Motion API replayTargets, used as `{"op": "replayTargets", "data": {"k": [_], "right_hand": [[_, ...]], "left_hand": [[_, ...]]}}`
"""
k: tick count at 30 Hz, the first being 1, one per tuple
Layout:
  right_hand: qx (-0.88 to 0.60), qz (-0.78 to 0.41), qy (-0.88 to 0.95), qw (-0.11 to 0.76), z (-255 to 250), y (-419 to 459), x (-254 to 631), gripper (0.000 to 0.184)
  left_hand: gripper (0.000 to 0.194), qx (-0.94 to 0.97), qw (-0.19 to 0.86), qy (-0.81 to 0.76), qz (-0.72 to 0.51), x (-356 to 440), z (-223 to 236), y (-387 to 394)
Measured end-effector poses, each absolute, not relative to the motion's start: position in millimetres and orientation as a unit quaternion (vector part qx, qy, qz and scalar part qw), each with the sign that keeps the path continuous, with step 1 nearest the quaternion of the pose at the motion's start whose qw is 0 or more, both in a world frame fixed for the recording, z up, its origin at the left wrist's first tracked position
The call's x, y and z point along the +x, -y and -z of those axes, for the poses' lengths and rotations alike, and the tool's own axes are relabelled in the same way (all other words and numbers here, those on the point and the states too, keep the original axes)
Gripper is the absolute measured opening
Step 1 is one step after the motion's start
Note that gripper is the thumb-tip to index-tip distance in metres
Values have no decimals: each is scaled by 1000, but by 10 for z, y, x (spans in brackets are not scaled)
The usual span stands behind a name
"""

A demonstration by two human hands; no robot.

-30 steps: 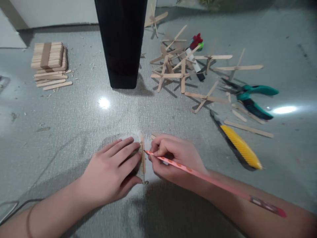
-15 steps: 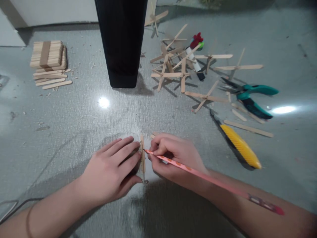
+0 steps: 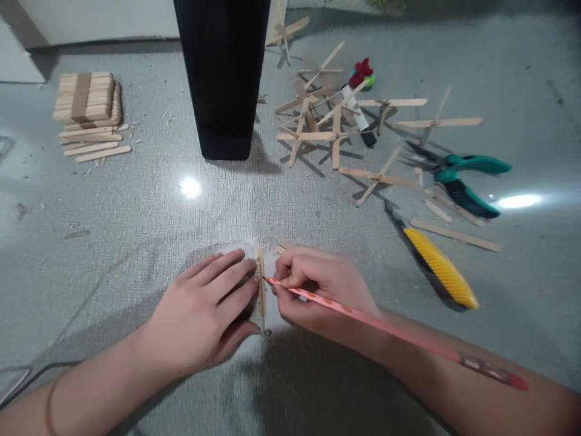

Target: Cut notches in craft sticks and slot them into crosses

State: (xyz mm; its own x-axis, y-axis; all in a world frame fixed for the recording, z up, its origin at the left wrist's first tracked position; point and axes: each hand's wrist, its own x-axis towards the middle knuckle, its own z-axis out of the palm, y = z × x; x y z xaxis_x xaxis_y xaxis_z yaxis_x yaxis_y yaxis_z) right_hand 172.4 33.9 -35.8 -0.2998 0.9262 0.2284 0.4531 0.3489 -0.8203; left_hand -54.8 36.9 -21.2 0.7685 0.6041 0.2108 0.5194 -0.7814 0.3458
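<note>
My left hand [image 3: 202, 303] lies spread out with the fingertips and thumb against the left side of a narrow wooden craft stick [image 3: 261, 284], which points away from me on the table. A thin clear strip with small marks appears to run along that stick; most of it is hidden under my fingers. At its near end sits a small round grey piece [image 3: 267, 332]. My right hand [image 3: 318, 284] is closed round a pink pencil [image 3: 336, 304] with orange spots, its point touching or just above the stick. The end of another craft stick [image 3: 283, 246] shows behind my right knuckles.
A black upright object [image 3: 224, 85] stands ahead. Bundled craft sticks [image 3: 84, 100] lie at the far left. Several crossed-stick pieces [image 3: 297, 138], a white tube [image 3: 356, 109], green-handled pliers [image 3: 467, 181], a yellow cutter [image 3: 440, 266] and a loose stick [image 3: 456, 235] are on the right.
The pencil point has shifted slightly toward me along the stick, and the pencil's back end has moved a little to the right. My left hand has stayed in place.
</note>
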Motion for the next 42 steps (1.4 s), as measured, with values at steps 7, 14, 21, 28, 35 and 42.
{"op": "replayTargets", "data": {"k": [7,14,21,28,35,42], "right_hand": [[-481,-324,731,360,373,-340,1724,28],[-461,-326,740,366,375,-337,1728,28],[-460,-321,743,365,372,-339,1734,29],[-472,-325,732,368,357,-347,1714,31],[-440,-327,749,372,394,-340,1736,31],[-454,-327,744,365,370,-349,1733,30]], "left_hand": [[41,933,131,-301,-150,-543,207,-366],[40,933,131,-300,-151,-548,206,-364],[40,932,132,-302,-154,-547,201,-372],[41,933,127,-301,-153,-545,200,-362],[40,932,128,-301,-154,-542,214,-371],[40,932,128,-301,-152,-548,206,-373]]}}
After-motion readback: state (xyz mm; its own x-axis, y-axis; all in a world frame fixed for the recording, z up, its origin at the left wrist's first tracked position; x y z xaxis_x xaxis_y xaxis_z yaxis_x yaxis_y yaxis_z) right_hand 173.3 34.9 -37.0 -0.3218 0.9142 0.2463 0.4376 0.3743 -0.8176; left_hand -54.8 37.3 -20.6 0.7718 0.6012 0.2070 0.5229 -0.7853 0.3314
